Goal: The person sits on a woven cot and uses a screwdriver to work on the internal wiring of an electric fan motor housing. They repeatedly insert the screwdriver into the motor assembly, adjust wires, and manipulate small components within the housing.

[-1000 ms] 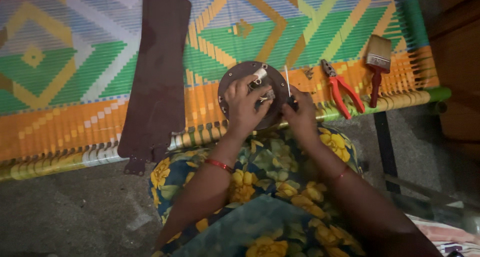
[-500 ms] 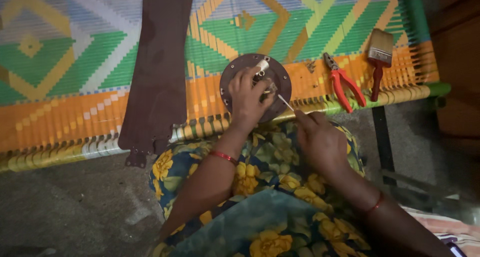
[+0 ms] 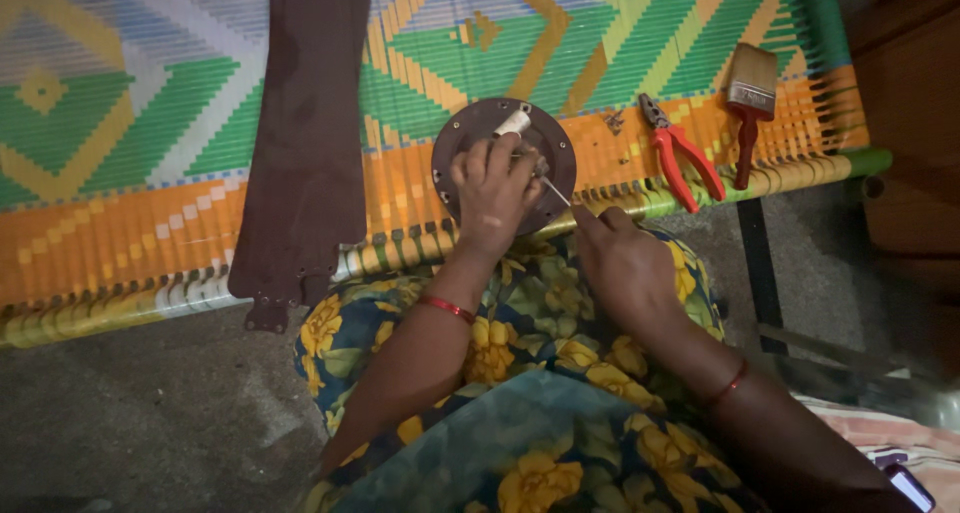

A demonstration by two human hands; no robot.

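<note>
A round dark-brown metal fan motor housing point(image 3: 455, 153) lies at the near edge of a woven cot point(image 3: 130, 123). My left hand point(image 3: 495, 195) rests on top of it, fingers curled over its centre next to a short white cylinder point(image 3: 512, 123). My right hand point(image 3: 622, 258) is just to the right and nearer to me, pinching a thin metal tool point(image 3: 556, 191) whose tip reaches the housing's rim. Red bangles are on both wrists.
A long brown fan blade point(image 3: 310, 123) lies on the cot to the left. Red-handled pliers point(image 3: 680, 155) and a paintbrush point(image 3: 748, 103) lie to the right. Grey concrete floor lies below the cot; a floral-clothed lap fills the foreground.
My right hand has drawn back from the housing toward me with the thin tool. My left hand stays on the housing. The camera view has shifted slightly.
</note>
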